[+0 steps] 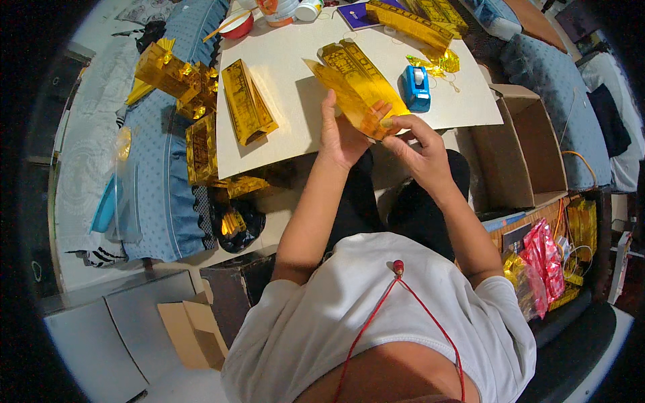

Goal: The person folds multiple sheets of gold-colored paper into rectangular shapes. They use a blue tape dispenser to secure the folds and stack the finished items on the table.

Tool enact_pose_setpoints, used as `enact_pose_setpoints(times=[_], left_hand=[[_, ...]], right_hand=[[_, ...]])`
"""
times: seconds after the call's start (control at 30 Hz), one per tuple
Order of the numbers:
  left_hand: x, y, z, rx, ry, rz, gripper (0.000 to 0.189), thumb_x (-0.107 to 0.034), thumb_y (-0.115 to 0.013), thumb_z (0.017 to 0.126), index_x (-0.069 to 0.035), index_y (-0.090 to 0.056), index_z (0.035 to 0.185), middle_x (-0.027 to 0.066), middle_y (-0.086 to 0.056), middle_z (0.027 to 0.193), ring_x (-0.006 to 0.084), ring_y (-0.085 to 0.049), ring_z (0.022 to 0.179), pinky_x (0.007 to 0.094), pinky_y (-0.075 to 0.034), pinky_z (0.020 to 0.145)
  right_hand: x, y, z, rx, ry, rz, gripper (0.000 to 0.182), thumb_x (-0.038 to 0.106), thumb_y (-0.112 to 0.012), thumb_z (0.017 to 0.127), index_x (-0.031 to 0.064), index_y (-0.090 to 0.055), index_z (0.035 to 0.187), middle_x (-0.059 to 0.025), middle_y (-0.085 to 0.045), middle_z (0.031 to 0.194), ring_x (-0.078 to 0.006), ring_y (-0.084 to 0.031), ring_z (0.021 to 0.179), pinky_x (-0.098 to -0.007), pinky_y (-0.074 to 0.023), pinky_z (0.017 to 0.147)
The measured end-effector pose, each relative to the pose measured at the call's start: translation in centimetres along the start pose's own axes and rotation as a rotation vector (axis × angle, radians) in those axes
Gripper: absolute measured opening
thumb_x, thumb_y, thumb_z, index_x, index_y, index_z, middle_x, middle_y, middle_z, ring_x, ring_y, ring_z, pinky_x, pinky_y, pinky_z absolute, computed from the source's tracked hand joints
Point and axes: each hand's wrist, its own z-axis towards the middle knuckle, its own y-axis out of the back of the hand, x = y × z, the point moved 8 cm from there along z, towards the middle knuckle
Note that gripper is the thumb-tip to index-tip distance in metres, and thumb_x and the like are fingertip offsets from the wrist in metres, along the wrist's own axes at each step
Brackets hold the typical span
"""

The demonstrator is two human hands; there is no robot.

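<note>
My left hand [340, 133] is under a thin, see-through gold film carton [347, 95], thumb along its left side, fingers showing through it. My right hand [423, 148] pinches the carton's near end between thumb and fingers. A flat panel with dark print [360, 65] stretches behind it over the white table [292, 146]; whether the two are joined, I cannot tell. To the left lies another gold carton [247, 103], slightly open along one edge. A blue tape dispenser [416, 89] stands to the right of my hands.
Gold cartons [410, 25], crumpled gold foil [446, 61], a purple booklet [358, 15] and a red bowl with chopsticks [237, 26] are at the far side. Assembled gold pieces [166, 70] rest on the blue couch [156, 201]. An open cardboard box [519, 146] stands right of the table.
</note>
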Motion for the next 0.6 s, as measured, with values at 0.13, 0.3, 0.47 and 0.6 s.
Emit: enact_pose_setpoints(times=[0.13,0.3,0.47,0.6], left_hand=[[-0.6,-1.0,-1.0,0.041,0.003,0.029,0.082,-0.071,-0.051,0.089,-0.014,-0.042,0.147,0.0152,-0.056,0.136,0.0306,-0.059,0.123,0.0518,-0.050,0.102],[-0.7,-1.5,-1.8,0.090,0.015,0.054,0.083,-0.074,-0.047,0.089,-0.014,-0.041,0.147,0.0157,-0.058,0.136,0.0304,-0.062,0.119,0.0525,-0.052,0.098],[-0.9,-1.5,-2.6,0.067,-0.001,0.100,0.081,-0.072,-0.050,0.089,-0.013,-0.045,0.144,0.0159,-0.061,0.131,0.0304,-0.062,0.118,0.0508,-0.053,0.097],[-0.8,-2.0,-3.6,0.042,0.009,0.067,0.079,-0.071,-0.052,0.089,-0.013,-0.047,0.143,0.0160,-0.063,0.128,0.0295,-0.063,0.117,0.0487,-0.053,0.097]], right_hand=[[0.9,0.0,-0.7,0.020,0.067,-0.107,0.049,0.025,-0.085,0.079,0.0053,-0.064,0.119,-0.0084,-0.065,0.116,-0.0212,-0.061,0.107,-0.0311,-0.0510,0.082],[1.7,-0.6,-0.4,0.134,0.004,-0.068,0.055,0.030,-0.086,0.078,0.0079,-0.062,0.123,-0.0079,-0.060,0.124,-0.0209,-0.059,0.108,-0.0304,-0.0502,0.088],[1.1,-1.3,-0.8,0.161,-0.103,0.122,0.066,0.035,-0.087,0.076,0.0071,-0.058,0.128,-0.0148,-0.053,0.139,-0.0250,-0.056,0.115,-0.0326,-0.0487,0.091],[1.7,-2.2,-0.7,0.227,-0.015,-0.063,0.065,0.031,-0.085,0.079,0.0077,-0.056,0.132,-0.0132,-0.050,0.141,-0.0225,-0.055,0.116,-0.0329,-0.0483,0.093]])
